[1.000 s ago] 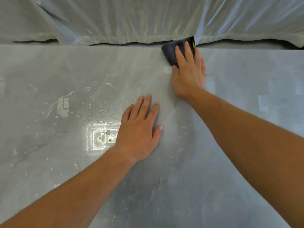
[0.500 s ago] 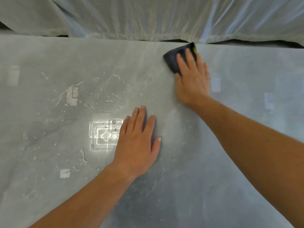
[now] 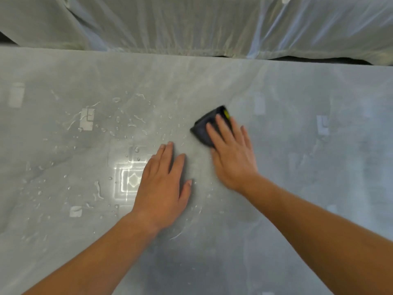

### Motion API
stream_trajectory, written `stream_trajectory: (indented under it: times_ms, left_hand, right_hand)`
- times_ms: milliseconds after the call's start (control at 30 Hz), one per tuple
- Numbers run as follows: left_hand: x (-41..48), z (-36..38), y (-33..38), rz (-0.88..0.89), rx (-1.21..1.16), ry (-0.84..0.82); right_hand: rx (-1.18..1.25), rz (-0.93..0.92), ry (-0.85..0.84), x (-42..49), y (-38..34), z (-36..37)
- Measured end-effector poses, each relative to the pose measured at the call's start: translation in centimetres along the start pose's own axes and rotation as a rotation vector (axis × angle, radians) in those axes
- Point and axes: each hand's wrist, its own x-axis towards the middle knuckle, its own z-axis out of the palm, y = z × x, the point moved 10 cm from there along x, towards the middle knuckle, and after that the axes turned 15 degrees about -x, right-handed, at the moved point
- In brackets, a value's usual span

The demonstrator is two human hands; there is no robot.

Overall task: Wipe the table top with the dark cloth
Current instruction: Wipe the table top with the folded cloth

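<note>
At centre frame, on the grey worktop: right hand, palm down, fingers extended and slightly spread, pressing flat on the cloth rather than clamped around it. Cloth: dark, folded, a yellow tag at its upper right edge; most of it shows ahead and left of the fingertips, the rest hidden under the hand. Hand and cloth both motion-blurred. Left hand: just left of and below the right, flat on the worktop, fingers straight and close together, holding nothing; apparently a brace. Droplets: scattered across the left half of the frame, from upper left down to lower left, with a bright reflection just beside the left hand. Right half of the worktop: no beads visible, surface dull. Sheet: pale, translucent, draped along the top of the frame beyond the far edge. Change noted: a second ago the cloth sat at the far edge, against the sheet; it now lies mid-worktop, well clear of that edge, so the stroke has been drawn back toward the person. Judgement: one pass down the centre strip is under way; the wet left portion remains unwiped and is the likely next area.
</note>
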Motion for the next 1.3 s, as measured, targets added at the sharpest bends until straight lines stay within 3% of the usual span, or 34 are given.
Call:
stream_trajectory:
  times_ms: [133,233,333,467,567,700,800,933,1033,1200,1300]
  left_hand:
    - [-1.7,1.0,0.4,-0.023,0.042,-0.012]
    - [-2.4,1.6,0.3,-0.039,0.063,-0.025]
    - [-2.7,1.9,0.0,-0.051,0.068,-0.004]
    - [-3.0,2.2,0.1,-0.083,0.021,0.015]
    - [-3.5,2.3,0.4,-0.1,-0.007,0.024]
    - [-5.6,2.5,-0.2,-0.148,0.029,-0.003]
    - [-6.8,2.9,-0.9,-0.189,0.041,-0.021]
    - [-6.6,3.2,-0.9,-0.224,0.016,-0.039]
    - [-6.6,3.3,-1.0,-0.241,0.003,-0.063]
    - [-6.9,3.6,-1.0,-0.236,0.016,-0.11]
    - [-7.1,3.8,-1.1,-0.221,0.033,-0.111]
  right_hand:
    - [-0.026,-0.204,-0.035,-1.2,1.1,0.6]
    - [0.04,0.049,-0.02,1.1,5.4,0.1]
    - [0.083,0.253,-0.021,0.1,4.8,0.2]
    - [0.003,-0.039,-0.009,-5.6,-0.9,0.8]
    - [-0.029,-0.153,-0.033,-7.1,-0.3,1.5]
    - [0.064,0.105,-0.023,-4.5,3.8,1.0]
    - [0.079,0.208,-0.037,-6.0,2.6,1.0]
    - [-0.02,-0.029,-0.059,-11.7,-2.5,1.8]
    - [-0.041,-0.153,-0.083,-12.4,-1.8,2.6]
    - [0.017,0.108,-0.041,-10.0,2.5,1.8]
    - [0.051,0.144,-0.051,-13.0,-0.2,2.0]
